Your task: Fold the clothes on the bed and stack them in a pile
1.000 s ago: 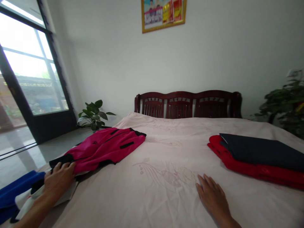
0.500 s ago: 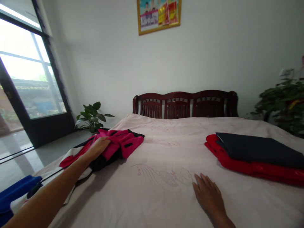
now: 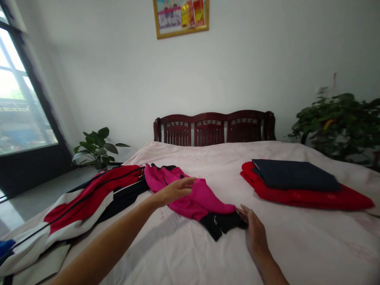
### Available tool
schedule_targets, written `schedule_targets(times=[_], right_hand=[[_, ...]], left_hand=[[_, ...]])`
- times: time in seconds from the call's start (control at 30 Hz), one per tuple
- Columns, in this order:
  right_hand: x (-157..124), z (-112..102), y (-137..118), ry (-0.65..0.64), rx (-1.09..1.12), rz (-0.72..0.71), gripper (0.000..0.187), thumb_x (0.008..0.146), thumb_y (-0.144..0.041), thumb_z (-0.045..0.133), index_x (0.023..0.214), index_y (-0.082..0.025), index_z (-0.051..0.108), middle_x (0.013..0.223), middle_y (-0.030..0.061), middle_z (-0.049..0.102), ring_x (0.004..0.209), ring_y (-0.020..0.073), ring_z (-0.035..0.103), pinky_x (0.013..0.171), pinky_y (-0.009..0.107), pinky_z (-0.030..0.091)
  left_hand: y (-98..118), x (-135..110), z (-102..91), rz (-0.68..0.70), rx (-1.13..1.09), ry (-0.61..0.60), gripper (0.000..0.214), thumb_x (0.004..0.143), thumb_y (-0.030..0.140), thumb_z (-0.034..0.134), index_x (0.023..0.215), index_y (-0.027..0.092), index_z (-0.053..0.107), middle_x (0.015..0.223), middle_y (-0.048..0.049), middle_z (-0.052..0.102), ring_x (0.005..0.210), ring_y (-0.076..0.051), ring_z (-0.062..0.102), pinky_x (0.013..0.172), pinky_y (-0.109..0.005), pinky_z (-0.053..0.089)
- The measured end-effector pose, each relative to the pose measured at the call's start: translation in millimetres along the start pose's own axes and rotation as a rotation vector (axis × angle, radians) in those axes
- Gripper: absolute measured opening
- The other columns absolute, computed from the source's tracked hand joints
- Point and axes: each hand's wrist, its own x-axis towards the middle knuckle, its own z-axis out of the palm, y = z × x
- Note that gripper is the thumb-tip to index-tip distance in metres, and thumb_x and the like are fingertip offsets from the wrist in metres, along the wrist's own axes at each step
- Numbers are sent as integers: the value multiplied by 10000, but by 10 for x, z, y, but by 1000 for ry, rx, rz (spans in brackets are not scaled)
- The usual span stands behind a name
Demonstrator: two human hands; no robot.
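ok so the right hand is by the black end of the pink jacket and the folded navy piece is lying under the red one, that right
No: the head view shows the folded navy piece on top of the red one. The right hand is by the black end of the pink jacket.

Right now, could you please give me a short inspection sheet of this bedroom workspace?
Surface: bed with a wrinkled pale pink sheet.
Job's things: magenta and black jacket, bunched between the hands.
Clutter: red, white and black jacket spread along the bed's left side; folded navy cloth on folded red cloth; blue cloth at the lower left corner.
Hands: left hand open over the magenta jacket; right hand at its black end, grip unclear.
Cables: nothing seen.
Surroundings: dark red wooden headboard, leafy plant on the left, leafy plant on the right, framed picture, window.
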Motion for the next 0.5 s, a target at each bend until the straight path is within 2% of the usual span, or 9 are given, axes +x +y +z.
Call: schedule_targets(times=[0.03,0.1,0.17,0.2,0.3,0.37,0.43,0.5], right_hand=[[-3,3,-18,-31,-21,2,607,935,-574,296,1319,-176,548,1251,118,661,1161,240,617,1032,394,455],[-22,33,-64,-76,-174,-17,627,922,-591,313,1367,-193,507,1369,107,583,1273,248,532,1100,415,384],[-54,95,-117,-110,-406,-53,685,888,-594,386,1430,-178,441,1457,113,496,1346,274,449,1131,450,331],[-74,134,-141,-126,-525,-88,734,863,-579,442,1461,-157,395,1480,126,466,1361,291,425,1131,466,319],[-135,262,-191,-156,-806,-213,875,776,-459,595,1512,-102,283,1482,166,448,1335,329,438,1082,484,352],[-171,340,-213,-153,-913,-260,883,751,-372,628,1511,-89,279,1417,178,512,1278,335,488,1026,467,394],[-201,404,-239,-154,-967,-267,794,758,-305,609,1478,-93,350,1302,170,599,1192,325,552,969,433,426],[-220,449,-278,-184,-960,-243,638,769,-251,564,1391,-137,479,1200,136,657,1105,298,606,912,390,451]], left_hand=[[-135,-7,-62,-59,203,53,677,859,302,550,1502,251,344,1538,-105,405,1411,-299,369,1137,-459,334],[-442,-48,-184,-192,434,106,845,706,203,667,1494,237,363,1570,-143,336,1455,-383,246,1166,-577,198],[-750,-108,-271,-338,615,99,998,572,100,710,1496,223,355,1595,-203,238,1459,-471,143,1107,-714,109],[-891,-135,-296,-395,746,91,1039,551,78,710,1507,223,330,1603,-221,195,1459,-482,123,1086,-738,100],[-1220,-157,-303,-442,1090,117,1045,606,127,710,1536,237,247,1610,-225,159,1473,-425,150,1116,-672,135],[-1353,-116,-282,-370,1125,185,954,666,209,705,1520,234,282,1597,-211,210,1474,-397,172,1138,-623,139],[-1418,-43,-270,-306,1101,224,785,722,248,672,1454,218,390,1528,-199,350,1437,-369,279,1149,-577,157],[-1424,38,-276,-272,1077,231,545,786,229,605,1321,184,515,1357,-188,522,1313,-332,457,1126,-524,236]])
